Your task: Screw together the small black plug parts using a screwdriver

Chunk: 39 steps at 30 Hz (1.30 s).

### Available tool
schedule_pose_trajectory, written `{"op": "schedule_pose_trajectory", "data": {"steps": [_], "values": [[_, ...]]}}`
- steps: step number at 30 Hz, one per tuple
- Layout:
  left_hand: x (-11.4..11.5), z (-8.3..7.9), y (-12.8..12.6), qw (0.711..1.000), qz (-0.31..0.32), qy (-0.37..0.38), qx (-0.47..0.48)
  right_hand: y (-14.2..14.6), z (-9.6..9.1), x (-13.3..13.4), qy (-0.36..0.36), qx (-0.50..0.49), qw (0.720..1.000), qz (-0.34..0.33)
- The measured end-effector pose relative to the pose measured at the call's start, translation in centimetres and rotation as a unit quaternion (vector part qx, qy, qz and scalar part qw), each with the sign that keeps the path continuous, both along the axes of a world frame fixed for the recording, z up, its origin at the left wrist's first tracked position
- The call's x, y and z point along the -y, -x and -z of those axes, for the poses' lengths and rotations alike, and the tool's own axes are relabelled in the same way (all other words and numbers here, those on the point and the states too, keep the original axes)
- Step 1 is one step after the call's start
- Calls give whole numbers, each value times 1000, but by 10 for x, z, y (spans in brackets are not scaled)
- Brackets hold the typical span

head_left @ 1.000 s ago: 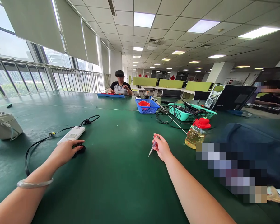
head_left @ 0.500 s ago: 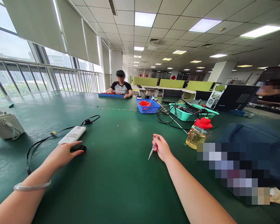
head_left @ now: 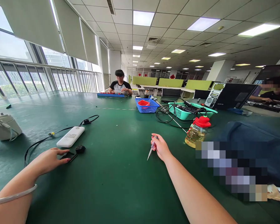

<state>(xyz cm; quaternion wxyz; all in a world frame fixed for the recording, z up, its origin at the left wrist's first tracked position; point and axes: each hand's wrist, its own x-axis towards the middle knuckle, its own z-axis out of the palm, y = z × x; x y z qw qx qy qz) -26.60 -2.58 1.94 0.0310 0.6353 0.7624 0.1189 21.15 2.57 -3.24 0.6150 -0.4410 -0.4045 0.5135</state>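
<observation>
My right hand (head_left: 162, 148) is closed round a small pen-like screwdriver (head_left: 151, 150), its tip pointing down-left just above the green table (head_left: 116, 174). My left hand (head_left: 48, 160) hovers low over the table with fingers stretched out, holding nothing. Its fingertips are just short of a small black plug (head_left: 78, 150) on a black cable. A white rectangular device (head_left: 70, 136) lies just beyond the plug. A clear bangle (head_left: 11, 196) sits on my left wrist.
A bottle of yellow liquid with a red cap (head_left: 197, 132) stands right of my right hand. Behind it are a teal basket of cables (head_left: 189, 112) and a blue basket (head_left: 146, 106). A white appliance (head_left: 3, 126) sits far left. A person (head_left: 120, 85) sits at the far end.
My left hand has drawn back toward me, off the black plug, which now lies uncovered on the table. My right hand has stayed nearly still with the screwdriver.
</observation>
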Motion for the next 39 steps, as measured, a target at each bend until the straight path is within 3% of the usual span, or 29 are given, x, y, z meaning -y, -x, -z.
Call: {"op": "schedule_pose_trajectory", "data": {"steps": [5, 12, 17, 21, 31, 39], "values": [[0, 3, 6, 991, 96, 76, -45, 0, 1, -1, -1, 8, 1000, -2], [5, -3, 0, 989, 99, 87, -66, -1, 2, 0, 0, 15, 1000, -5], [3, -10, -14, 994, 111, 5, -14, 0, 1, 1, 1, 20, 1000, -4], [-4, -8, -26, 989, 125, -49, -61, 0, 2, 0, 2, 22, 1000, -5], [-25, 12, -17, 983, 167, -37, -68, 1, 1, 1, -3, 30, 1000, -7], [-27, 12, -16, 986, 166, -23, -16, 3, -3, 4, 0, 26, 1000, -4]]}}
